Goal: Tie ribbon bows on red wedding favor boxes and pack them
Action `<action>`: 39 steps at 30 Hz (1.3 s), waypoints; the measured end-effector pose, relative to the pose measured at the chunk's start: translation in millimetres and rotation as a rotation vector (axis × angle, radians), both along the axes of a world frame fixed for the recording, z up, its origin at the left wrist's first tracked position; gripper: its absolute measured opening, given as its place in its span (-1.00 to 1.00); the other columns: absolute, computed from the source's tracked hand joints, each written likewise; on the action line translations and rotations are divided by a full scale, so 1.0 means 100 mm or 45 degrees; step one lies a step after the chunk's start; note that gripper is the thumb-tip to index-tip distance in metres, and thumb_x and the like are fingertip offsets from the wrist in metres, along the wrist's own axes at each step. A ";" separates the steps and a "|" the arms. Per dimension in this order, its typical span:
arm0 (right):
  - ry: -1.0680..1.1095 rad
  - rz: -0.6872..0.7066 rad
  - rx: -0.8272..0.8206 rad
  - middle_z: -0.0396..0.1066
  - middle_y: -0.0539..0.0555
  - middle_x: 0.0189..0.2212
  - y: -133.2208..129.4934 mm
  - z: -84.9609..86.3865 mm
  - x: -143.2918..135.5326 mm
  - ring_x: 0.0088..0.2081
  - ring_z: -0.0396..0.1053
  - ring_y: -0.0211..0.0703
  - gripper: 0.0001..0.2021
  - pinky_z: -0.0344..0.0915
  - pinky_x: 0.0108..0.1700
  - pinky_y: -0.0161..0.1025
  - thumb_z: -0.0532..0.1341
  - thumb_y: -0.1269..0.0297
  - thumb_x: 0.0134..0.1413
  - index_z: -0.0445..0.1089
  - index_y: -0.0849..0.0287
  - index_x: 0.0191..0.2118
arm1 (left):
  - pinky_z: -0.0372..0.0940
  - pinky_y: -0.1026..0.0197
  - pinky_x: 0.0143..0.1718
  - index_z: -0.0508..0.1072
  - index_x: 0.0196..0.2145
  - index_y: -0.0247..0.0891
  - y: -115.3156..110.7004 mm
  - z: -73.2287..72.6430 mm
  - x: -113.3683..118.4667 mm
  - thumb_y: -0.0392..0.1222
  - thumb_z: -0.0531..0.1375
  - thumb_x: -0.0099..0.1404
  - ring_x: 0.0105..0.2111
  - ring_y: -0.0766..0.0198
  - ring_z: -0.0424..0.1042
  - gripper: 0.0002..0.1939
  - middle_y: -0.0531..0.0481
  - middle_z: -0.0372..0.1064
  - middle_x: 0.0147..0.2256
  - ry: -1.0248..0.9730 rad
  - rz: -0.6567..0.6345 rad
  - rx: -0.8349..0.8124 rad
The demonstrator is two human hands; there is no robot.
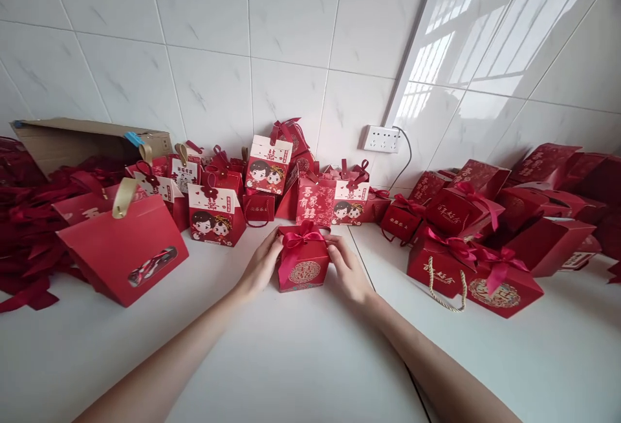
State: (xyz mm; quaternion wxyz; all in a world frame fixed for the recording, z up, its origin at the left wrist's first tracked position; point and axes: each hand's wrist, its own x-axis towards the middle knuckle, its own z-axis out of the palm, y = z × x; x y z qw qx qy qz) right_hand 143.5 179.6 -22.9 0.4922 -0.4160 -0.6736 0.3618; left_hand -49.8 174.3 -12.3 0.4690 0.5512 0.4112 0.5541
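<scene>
A small red gift box (305, 273) with a gold round emblem and a ribbon bow (303, 237) on top stands upright on the white table in front of me. My left hand (264, 261) grips its left side, fingers partly hidden behind the box. On the opposite side, my right hand (348, 266) is closed against the box near its top right edge. Just behind it are a red box with white lettering (314, 200) and a box with two cartoon figures (349, 203).
Several red gift boxes (475, 274) are heaped on the right. A large red box (123, 242) with an oval window sits at left, before loose ribbons (39, 235) and an open cardboard carton (92, 145). A power strip (381, 139) is fixed to the tiled wall. A dark seam crosses the table.
</scene>
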 end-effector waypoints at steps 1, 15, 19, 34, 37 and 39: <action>0.041 0.023 -0.024 0.39 0.07 -0.26 -0.03 -0.03 0.01 -0.24 0.36 -0.15 -0.66 0.29 -0.17 -0.16 -0.01 -0.06 0.19 0.23 0.11 -0.15 | 0.28 0.17 -0.08 0.42 -0.09 -0.21 -0.02 0.02 0.01 0.21 0.13 0.15 -0.04 0.05 0.38 -0.49 -0.06 0.46 -0.13 0.011 -0.070 -0.008; 0.104 0.519 -0.442 0.27 -0.07 -0.65 -0.08 0.19 0.28 -0.58 0.23 -0.30 -0.59 0.08 -0.47 -0.31 0.17 -0.11 0.06 0.16 0.16 -0.50 | 0.14 0.23 -0.56 0.26 -0.73 -0.25 -0.04 0.37 -0.40 0.31 0.01 0.12 -0.69 0.31 0.21 -0.42 0.02 0.21 -0.73 0.566 -0.276 -0.191; 0.109 0.623 -0.543 0.28 -0.04 -0.65 -0.06 0.17 0.32 -0.58 0.23 -0.30 -0.60 0.09 -0.46 -0.30 0.25 -0.06 0.00 0.24 0.20 -0.54 | 0.15 0.25 -0.57 0.44 -0.60 -0.31 -0.14 0.54 -0.47 0.26 0.11 0.13 -0.68 0.30 0.31 -0.47 -0.08 0.44 -0.61 0.714 -0.896 -0.526; 0.692 0.215 -0.203 0.29 0.00 -0.63 0.04 0.53 1.01 -0.40 0.38 -0.16 -0.64 0.24 -0.23 -0.08 0.08 -0.01 0.10 0.20 0.09 -0.58 | 0.32 0.14 -0.37 0.07 -0.79 -0.21 0.07 0.65 -0.85 -0.11 0.23 -0.07 -0.58 0.31 0.26 -0.61 0.11 0.09 -0.76 -0.469 -0.097 -0.131; 0.715 0.228 -0.184 0.47 0.10 -0.34 0.09 0.76 0.77 -0.19 0.42 -0.01 -0.73 0.31 -0.18 0.00 0.17 0.02 -0.01 0.25 0.09 -0.52 | 0.32 0.12 -0.23 0.35 -0.61 -0.23 0.11 0.95 -0.53 -0.18 0.25 -0.03 -0.31 0.21 0.40 -0.86 -0.02 0.44 -0.40 -0.622 -0.063 -0.108; 0.767 0.248 -0.221 0.47 0.11 -0.29 0.12 0.96 0.54 -0.17 0.42 0.01 -0.75 0.33 -0.12 0.04 0.19 0.06 -0.05 0.26 0.11 -0.54 | 0.30 0.14 -0.19 0.42 -0.53 -0.26 0.14 1.18 -0.27 -0.20 0.25 0.02 -0.25 0.19 0.40 -0.90 -0.03 0.45 -0.35 -0.590 -0.184 -0.020</action>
